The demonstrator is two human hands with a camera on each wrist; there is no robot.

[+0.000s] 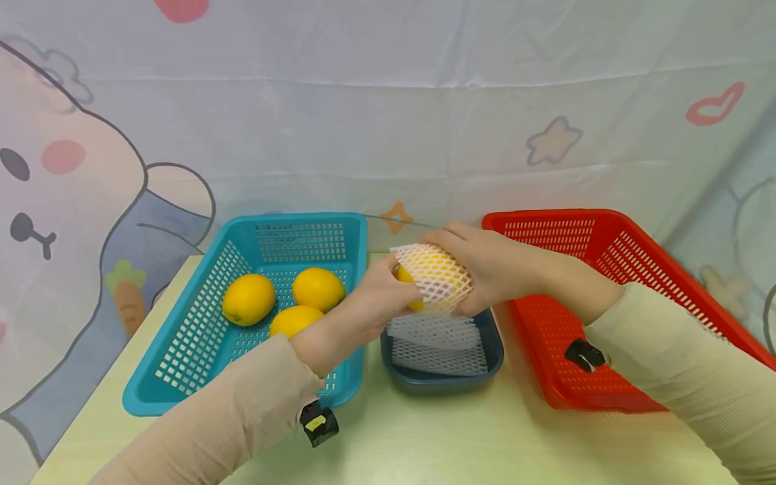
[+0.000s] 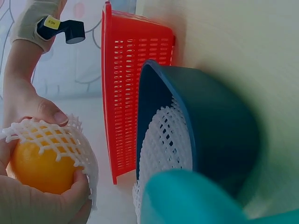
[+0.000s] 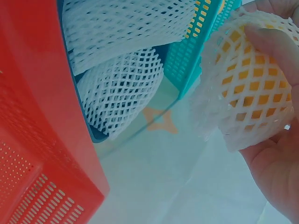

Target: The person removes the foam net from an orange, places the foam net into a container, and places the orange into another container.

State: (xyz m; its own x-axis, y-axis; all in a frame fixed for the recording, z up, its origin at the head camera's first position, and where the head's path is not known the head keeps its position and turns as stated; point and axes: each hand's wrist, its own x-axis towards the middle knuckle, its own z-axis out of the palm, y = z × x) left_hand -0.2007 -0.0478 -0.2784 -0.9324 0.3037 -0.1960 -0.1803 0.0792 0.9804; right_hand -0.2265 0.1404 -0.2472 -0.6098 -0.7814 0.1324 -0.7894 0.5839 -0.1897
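Above a dark blue bin, both hands hold a yellow lemon-like fruit point(image 2: 39, 165) partly covered by a white foam net sleeve point(image 1: 438, 275). My left hand point(image 1: 382, 296) grips the fruit at its bare end, thumb against the yellow skin. From the other side, my right hand point(image 1: 485, 266) holds the netted end, with its thumb point(image 3: 275, 46) on the mesh. In the left wrist view the sleeve point(image 2: 70, 144) covers the far side and top of the fruit. Folded foam nets point(image 1: 439, 343) lie in the dark blue bin point(image 1: 436, 385) below.
To the left stands a teal basket point(image 1: 142, 397) with several yellow fruits point(image 1: 248, 300) in it. A red basket point(image 1: 554, 397) stands on the right, close to the bin. All rest on a pale table point(image 1: 424, 444) before a printed curtain point(image 1: 364, 121).
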